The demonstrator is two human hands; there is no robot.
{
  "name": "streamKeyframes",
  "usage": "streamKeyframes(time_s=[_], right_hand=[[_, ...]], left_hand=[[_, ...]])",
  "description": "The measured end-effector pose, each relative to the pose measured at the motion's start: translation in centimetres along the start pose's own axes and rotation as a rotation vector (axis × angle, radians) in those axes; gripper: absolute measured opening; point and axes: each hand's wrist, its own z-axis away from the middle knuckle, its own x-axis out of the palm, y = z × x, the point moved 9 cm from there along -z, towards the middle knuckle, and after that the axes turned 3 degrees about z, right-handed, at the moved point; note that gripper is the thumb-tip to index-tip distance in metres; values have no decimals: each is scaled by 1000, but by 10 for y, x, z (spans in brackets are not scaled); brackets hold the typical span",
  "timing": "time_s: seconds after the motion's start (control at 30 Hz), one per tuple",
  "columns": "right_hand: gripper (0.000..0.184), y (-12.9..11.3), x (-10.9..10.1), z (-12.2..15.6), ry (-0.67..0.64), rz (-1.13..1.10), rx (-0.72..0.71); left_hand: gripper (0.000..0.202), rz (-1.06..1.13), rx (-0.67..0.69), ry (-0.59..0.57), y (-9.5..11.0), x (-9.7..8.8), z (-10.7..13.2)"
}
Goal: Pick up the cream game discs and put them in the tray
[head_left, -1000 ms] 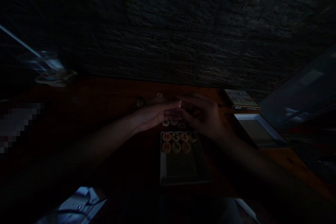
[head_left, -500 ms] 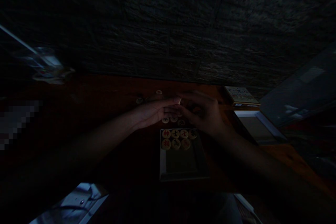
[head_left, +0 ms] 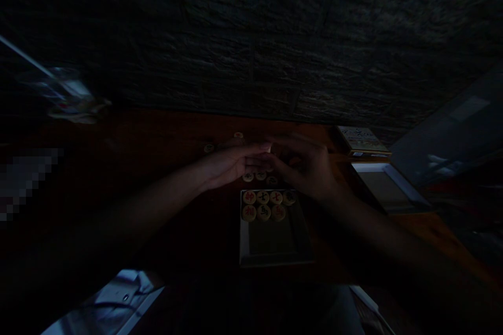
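My left hand (head_left: 231,163) and my right hand (head_left: 304,167) meet fingertip to fingertip above the table, both closed round a small pale xiangqi piece (head_left: 269,149). Only the piece's edge shows. Below them lies an open box tray (head_left: 244,246) with two rows of round xiangqi pieces at its far end, among them a red-marked piece (head_left: 249,213) and a black-marked piece (head_left: 263,213). Several loose pieces lie on the table, such as one piece (head_left: 271,180) just beyond the tray and another piece (head_left: 209,148) left of my hands.
The scene is very dark. To the right lie a printed box (head_left: 363,138) and an open box lid (head_left: 379,188). A stone wall (head_left: 251,52) stands behind the wooden table (head_left: 157,125). A clear container (head_left: 74,94) with a straw-like stick is at far left.
My hands stay together at the piece, with only slight finger movement. The pieces in the tray have not changed; the view has shifted a little.
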Motion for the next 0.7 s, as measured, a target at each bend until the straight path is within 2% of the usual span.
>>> streamKeyframes(time_s=[0.2, 0.53, 0.7], right_hand=[[37, 2, 1, 1, -27, 13, 10], [28, -2, 0, -1, -2, -7, -32], [23, -4, 2, -2, -21, -35, -56]], left_hand=[[18, -16, 22, -7, 2, 0, 0], [22, -12, 1, 12, -1, -2, 0], [22, -37, 27, -16, 1, 1, 0]])
